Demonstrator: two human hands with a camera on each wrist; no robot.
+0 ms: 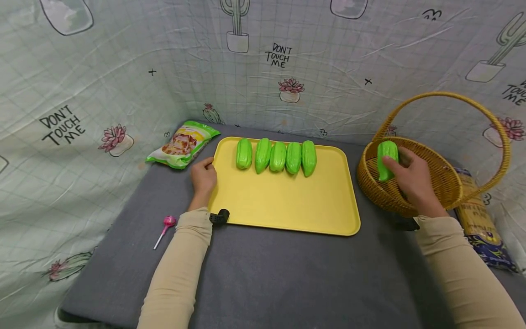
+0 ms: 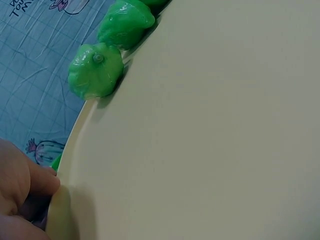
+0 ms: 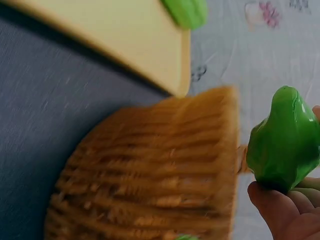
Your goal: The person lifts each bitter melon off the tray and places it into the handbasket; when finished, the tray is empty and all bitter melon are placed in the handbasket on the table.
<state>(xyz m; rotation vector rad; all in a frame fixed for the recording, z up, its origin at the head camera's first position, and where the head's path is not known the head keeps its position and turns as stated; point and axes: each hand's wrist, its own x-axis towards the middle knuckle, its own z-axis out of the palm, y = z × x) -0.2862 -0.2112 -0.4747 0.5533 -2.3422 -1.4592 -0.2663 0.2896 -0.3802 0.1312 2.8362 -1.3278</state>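
A yellow tray [image 1: 283,196] lies on the grey table, and along its far side several glossy, ridged green toy vegetables [image 1: 277,156] form a row. My left hand [image 1: 203,176] holds the tray's left rim; in the left wrist view its curled fingers [image 2: 42,180] meet the edge. Over the wicker basket [image 1: 374,185] on the right, my right hand [image 1: 412,176] grips another green toy vegetable [image 3: 284,140], its narrow end pointing down in the head view. The thumb lies across this vegetable's side.
The basket's tall arched handle [image 1: 448,94] rises behind and right of my right hand. A green snack bag [image 1: 182,145] sits beyond the tray's left corner, with a pink lollipop [image 1: 169,221] nearer me. Right of the basket lies a yellow and blue packet [image 1: 481,219]. Patterned cloth [image 1: 255,91] hangs behind.
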